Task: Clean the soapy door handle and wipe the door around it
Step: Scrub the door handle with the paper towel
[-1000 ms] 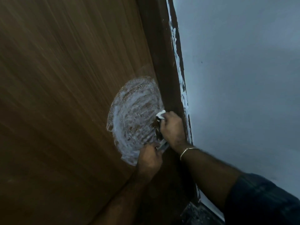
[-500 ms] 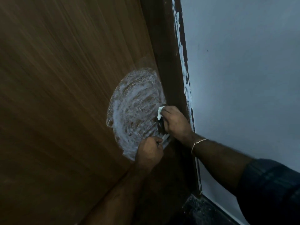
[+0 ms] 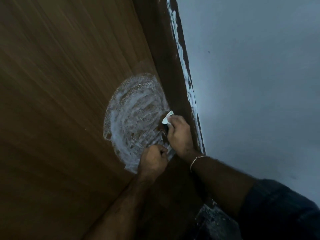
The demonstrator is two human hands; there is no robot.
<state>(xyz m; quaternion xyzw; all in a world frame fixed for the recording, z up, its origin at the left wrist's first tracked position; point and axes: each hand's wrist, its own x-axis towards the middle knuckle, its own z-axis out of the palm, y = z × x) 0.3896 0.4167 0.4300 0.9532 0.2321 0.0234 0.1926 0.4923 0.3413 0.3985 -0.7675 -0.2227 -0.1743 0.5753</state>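
A brown wooden door [image 3: 60,101] fills the left of the view, with a round patch of white soap foam [image 3: 133,116] smeared near its right edge. The door handle [image 3: 170,152] is mostly hidden behind both hands; only a metal end shows between them. My right hand [image 3: 180,135] grips a small white cloth [image 3: 167,118] and presses it on the upper part of the handle. My left hand [image 3: 153,161] is curled into a fist around the handle's lower end.
A dark brown door frame [image 3: 166,58] runs along the door's right edge, with white paint smears down its outer side. A pale blue-grey wall [image 3: 251,84] lies to the right. A speckled dark floor patch [image 3: 213,220] shows at the bottom.
My right hand with the cloth has slid a little up along the handle. My left hand keeps its grip lower down. The view has shifted slightly.
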